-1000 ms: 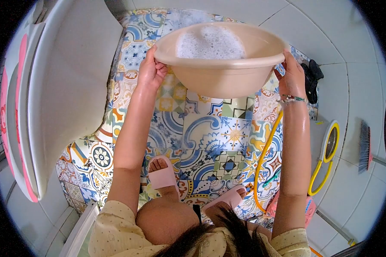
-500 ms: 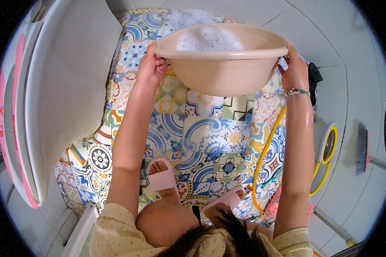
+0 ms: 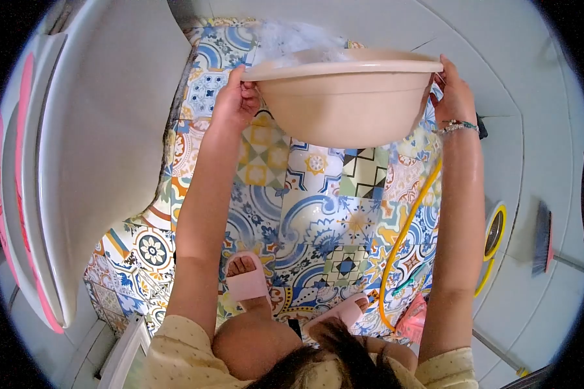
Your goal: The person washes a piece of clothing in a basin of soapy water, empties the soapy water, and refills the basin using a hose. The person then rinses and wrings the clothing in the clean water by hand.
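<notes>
A beige plastic basin [image 3: 344,104] is held off the floor at arm's length, tipped away from me so that its outer side faces me. My left hand [image 3: 238,100] grips the left end of its rim, fingers curled underneath. On the right end of the rim, my right hand [image 3: 454,97] is closed, with a beaded bracelet [image 3: 459,126] at the wrist. Sudsy water [image 3: 298,42] spreads over the floor beyond the far rim. The basin's inside is mostly hidden by its near wall.
Patterned tiles [image 3: 315,214] cover the floor. A white toilet [image 3: 117,117] stands on the left. To the right are a yellow hose [image 3: 405,236], a pink item [image 3: 412,319], a yellow-rimmed round thing [image 3: 495,231] and a brush [image 3: 543,236]. My feet wear pink slippers [image 3: 246,285].
The basin has tipped further away from me, and its foamy contents no longer show inside. More white, sudsy water shows on the floor past the far rim. Both hands keep their hold.
</notes>
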Available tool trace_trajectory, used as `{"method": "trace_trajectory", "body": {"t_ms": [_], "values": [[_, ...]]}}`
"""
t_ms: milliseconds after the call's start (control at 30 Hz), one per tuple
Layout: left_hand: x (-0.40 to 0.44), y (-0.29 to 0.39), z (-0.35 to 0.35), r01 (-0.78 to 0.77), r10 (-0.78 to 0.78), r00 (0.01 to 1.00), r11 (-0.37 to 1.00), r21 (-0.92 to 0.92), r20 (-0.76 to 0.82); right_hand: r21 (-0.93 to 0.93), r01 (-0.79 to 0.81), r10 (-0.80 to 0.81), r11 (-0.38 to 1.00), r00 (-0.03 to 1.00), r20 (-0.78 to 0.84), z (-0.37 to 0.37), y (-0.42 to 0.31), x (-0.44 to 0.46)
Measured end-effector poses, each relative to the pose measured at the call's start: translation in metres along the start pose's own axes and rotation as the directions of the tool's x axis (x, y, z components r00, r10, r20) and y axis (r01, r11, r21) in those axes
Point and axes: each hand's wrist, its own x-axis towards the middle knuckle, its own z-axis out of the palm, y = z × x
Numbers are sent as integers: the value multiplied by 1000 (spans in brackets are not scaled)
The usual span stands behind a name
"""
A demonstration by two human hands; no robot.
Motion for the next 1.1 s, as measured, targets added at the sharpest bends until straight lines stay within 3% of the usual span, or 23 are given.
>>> {"method": "trace_trajectory", "body": {"t_ms": [233, 467, 600, 633, 767, 1000, 1100], "values": [[0, 1, 5, -4, 4, 998, 1000, -5, -62, 7, -1, 1, 1000, 1000, -2, 4, -3, 0], [-12, -13, -8, 4, -2, 1000, 994, 111, -15, 46, -21, 20, 999, 1000, 20, -28, 18, -10], [-35, -26, -2, -25, 40, 996, 983, 182, -82, -92, -56, 55, 994, 998, -11, -50, 34, -16], [-40, -30, -1, -43, 66, 992, 978, 202, -107, -67, -28, 31, 997, 998, 46, -59, 43, -12], [-56, -40, -9, -47, 68, 996, 952, 301, -61, -101, -21, 18, 995, 1000, -22, -77, 60, -30], [-86, -58, 7, -73, 110, 993, 864, 498, -44, 115, -52, 56, 992, 998, -30, -111, 97, -50], [-84, -62, 5, -68, 86, 996, 863, 502, -13, 65, -118, 121, 991, 991, -47, -122, 97, -53]]}}
